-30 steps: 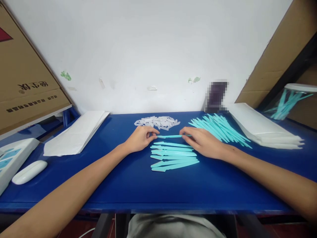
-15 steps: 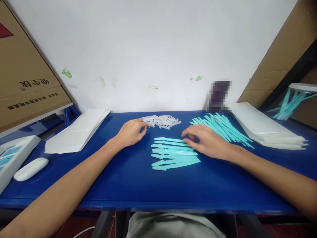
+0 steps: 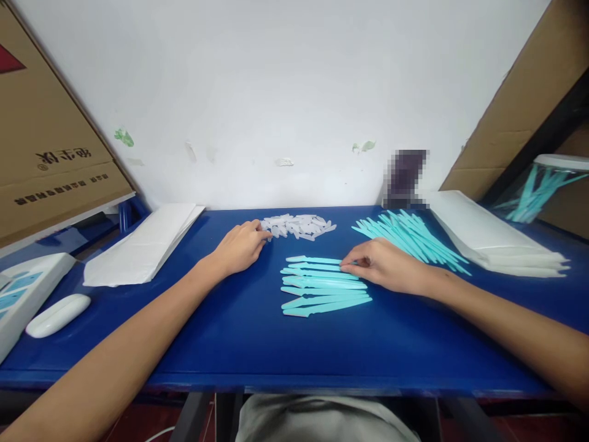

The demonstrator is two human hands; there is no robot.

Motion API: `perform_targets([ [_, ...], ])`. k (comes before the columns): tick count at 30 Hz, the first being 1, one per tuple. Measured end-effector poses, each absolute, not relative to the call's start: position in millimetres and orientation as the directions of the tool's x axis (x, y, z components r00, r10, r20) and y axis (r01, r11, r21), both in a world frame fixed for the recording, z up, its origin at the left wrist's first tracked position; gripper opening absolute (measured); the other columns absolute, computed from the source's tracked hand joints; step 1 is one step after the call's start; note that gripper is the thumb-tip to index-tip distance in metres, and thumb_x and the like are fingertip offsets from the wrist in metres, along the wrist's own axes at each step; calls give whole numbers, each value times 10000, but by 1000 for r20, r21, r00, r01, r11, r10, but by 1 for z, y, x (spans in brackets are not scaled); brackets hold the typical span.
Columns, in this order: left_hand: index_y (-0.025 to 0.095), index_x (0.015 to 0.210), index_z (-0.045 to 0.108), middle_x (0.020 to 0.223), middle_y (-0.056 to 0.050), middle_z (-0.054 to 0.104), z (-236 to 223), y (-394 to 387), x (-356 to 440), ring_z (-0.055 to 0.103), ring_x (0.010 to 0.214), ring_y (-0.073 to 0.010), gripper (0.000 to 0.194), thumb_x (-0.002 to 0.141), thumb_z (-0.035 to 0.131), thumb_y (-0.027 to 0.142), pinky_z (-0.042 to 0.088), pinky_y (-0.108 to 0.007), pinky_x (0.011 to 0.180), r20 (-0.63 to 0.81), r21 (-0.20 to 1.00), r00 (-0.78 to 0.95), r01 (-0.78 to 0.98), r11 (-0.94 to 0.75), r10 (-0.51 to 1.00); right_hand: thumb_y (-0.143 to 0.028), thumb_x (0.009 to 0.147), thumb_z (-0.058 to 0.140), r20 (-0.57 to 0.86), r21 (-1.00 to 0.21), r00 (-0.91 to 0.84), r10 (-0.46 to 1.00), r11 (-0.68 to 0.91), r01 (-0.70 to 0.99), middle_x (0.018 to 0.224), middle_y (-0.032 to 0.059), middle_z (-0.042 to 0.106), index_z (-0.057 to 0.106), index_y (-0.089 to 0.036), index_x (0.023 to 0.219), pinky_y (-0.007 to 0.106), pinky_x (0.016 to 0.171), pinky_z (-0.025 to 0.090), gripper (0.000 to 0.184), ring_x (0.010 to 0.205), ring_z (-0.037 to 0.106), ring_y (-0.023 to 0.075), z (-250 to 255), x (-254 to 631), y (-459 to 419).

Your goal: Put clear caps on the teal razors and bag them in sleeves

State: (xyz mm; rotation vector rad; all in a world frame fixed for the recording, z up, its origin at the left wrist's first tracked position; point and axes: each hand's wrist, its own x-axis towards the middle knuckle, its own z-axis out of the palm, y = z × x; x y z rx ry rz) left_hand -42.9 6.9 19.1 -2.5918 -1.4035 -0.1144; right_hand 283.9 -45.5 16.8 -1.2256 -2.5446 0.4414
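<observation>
Several turquoise eyebrow razors (image 3: 322, 283) lie side by side in a loose row on the blue table, blades to the left. My right hand (image 3: 377, 263) pinches the handle end of the farthest razor (image 3: 317, 260), which still lies flat in the row. At the left edge of a heap of small white blade caps (image 3: 301, 226), my left hand (image 3: 242, 245) has thumb and fingers closed together. A white cap seems to be at its fingertips, mostly hidden. Behind my right hand is a pile of more turquoise razors (image 3: 414, 238).
White bags or sheets lie at the left (image 3: 147, 242) and in a stack at the right (image 3: 492, 239). A white oval case (image 3: 58, 315) and a white device (image 3: 32, 288) are at far left. A clear tub of razors (image 3: 536, 190) stands at far right, cardboard (image 3: 59, 123) at left.
My left hand has drawn slightly left from the caps, its fingers closing. My right hand's thumb and fingers have come together on the farthest razor's handle.
</observation>
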Motion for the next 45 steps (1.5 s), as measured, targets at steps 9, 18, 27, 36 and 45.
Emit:
perform_targets([
  [9, 200, 1017, 729, 1089, -80, 702, 24, 5, -41, 628, 1020, -255, 246, 972, 488, 221, 464, -389, 891, 153, -5, 661, 744, -669, 734, -454, 922, 531, 41, -362, -566, 824, 540, 760, 688, 13, 523, 690, -194, 830, 302, 567, 343, 317, 584, 459, 157, 24, 287, -43],
  [18, 197, 918, 776, 788, -26, 725, 27, 2, -37, 613, 679, -152, 285, 841, 696, 460, 429, -242, 566, 43, 505, 583, 688, -521, 811, -354, 935, 517, 63, -373, -615, 786, 590, 716, 653, -16, 532, 584, -215, 836, 283, 556, 306, 184, 561, 442, 140, 27, 291, -47],
  [27, 185, 857, 690, 745, -14, 689, 28, -1, -36, 624, 688, -157, 314, 910, 628, 488, 420, -258, 623, 183, 396, 573, 701, -593, 799, -375, 1028, 379, 207, -330, -592, 779, 625, 707, 737, 11, 595, 509, -220, 947, 307, 616, 329, 218, 628, 506, 169, 23, 291, -47],
  [36, 174, 760, 647, 801, -19, 686, 25, -6, -30, 591, 736, -144, 265, 818, 766, 403, 450, -270, 675, 328, 510, 554, 578, -637, 765, -444, 1054, 300, 94, -460, -619, 779, 586, 667, 735, -1, 525, 447, -236, 914, 311, 600, 327, 290, 612, 441, 165, 21, 290, -48],
  [45, 189, 870, 745, 870, -29, 739, 23, -9, -27, 631, 781, -157, 188, 807, 786, 361, 487, -281, 720, 333, 532, 569, 545, -648, 752, -447, 1052, 322, 105, -481, -614, 782, 581, 657, 756, -7, 513, 466, -232, 926, 315, 617, 327, 288, 633, 443, 162, 21, 290, -48],
])
